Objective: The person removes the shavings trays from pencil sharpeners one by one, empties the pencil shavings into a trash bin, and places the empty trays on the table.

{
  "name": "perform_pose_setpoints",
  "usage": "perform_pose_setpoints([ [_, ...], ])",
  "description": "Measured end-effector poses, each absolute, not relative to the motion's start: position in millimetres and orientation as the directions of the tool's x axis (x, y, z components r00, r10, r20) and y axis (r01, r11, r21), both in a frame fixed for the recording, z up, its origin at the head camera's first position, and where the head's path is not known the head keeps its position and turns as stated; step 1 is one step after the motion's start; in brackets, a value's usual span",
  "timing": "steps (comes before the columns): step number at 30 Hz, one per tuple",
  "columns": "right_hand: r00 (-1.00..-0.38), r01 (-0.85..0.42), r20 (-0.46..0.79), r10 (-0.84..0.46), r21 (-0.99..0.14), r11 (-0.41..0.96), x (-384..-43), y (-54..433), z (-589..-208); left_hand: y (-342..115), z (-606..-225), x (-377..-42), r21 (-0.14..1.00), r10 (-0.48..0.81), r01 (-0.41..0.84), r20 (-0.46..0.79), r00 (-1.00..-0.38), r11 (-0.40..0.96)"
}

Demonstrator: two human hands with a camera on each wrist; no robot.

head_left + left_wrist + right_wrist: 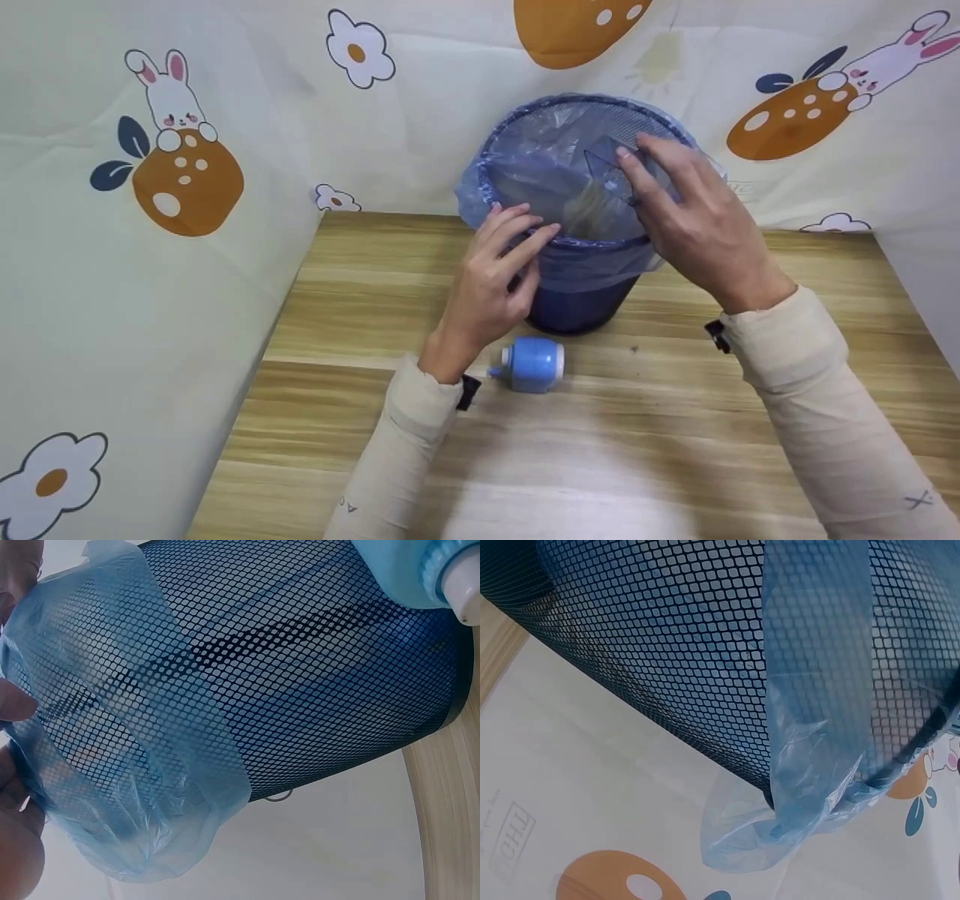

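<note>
A dark blue mesh wastebasket (581, 304) stands upright, lined with a translucent blue bag (600, 268) folded over its rim. My left hand (495, 274) grips the near left rim, fingers bent over the liner; parts of it show at the left edge of the left wrist view. Above the basket's right side, my right hand (701, 217) pinches a clear plastic box (604, 154) tilted over the opening. Pale brownish matter (589, 210) shows inside near the front wall. Nearer me sits a small blue device, seemingly a crank pencil sharpener (534, 364), with white ends.
The wastebasket stands on a wood-grain table (352, 315) against a pale cloth backdrop (420, 135) printed with rabbits and flowers. Cloth walls rise at the left and right. A small dark speck (634, 348) lies on the tabletop.
</note>
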State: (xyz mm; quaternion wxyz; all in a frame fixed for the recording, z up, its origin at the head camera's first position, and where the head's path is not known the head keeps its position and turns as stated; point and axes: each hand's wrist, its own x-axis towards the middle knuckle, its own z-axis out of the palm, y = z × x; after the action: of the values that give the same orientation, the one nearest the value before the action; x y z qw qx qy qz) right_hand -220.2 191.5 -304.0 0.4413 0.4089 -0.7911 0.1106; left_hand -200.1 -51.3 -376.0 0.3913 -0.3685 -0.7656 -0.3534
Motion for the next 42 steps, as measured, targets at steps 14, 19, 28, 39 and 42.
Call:
perform_pose_setpoints([
  [14,-0.267,-0.734,0.794,-0.546,0.199,0.649,-219.9,191.8,-304.8,-50.6,-375.7,-200.3,0.25,0.282,0.842,0.864,-0.417,0.477],
  [19,-0.262,-0.731,0.79,-0.555,0.213,0.648,-220.5,192.0,-304.4,-51.1,-375.5,-200.5,0.252,0.283,0.842,0.863,-0.419,0.477],
  [28,-0.242,-0.726,0.778,-0.58,0.251,0.64,-221.1,191.6,-303.2,-51.9,-376.7,-201.7,0.249,0.279,0.847,0.868,-0.41,0.47],
  [39,-0.191,-0.723,0.777,-0.599,0.302,0.622,-221.3,195.4,-302.4,-50.7,-376.4,-201.6,0.255,0.281,0.844,0.864,-0.418,0.471],
  [42,-0.178,-0.723,0.777,-0.604,0.313,0.616,-221.1,196.0,-302.8,-50.2,-376.8,-201.6,0.258,0.281,0.844,0.863,-0.42,0.47],
])
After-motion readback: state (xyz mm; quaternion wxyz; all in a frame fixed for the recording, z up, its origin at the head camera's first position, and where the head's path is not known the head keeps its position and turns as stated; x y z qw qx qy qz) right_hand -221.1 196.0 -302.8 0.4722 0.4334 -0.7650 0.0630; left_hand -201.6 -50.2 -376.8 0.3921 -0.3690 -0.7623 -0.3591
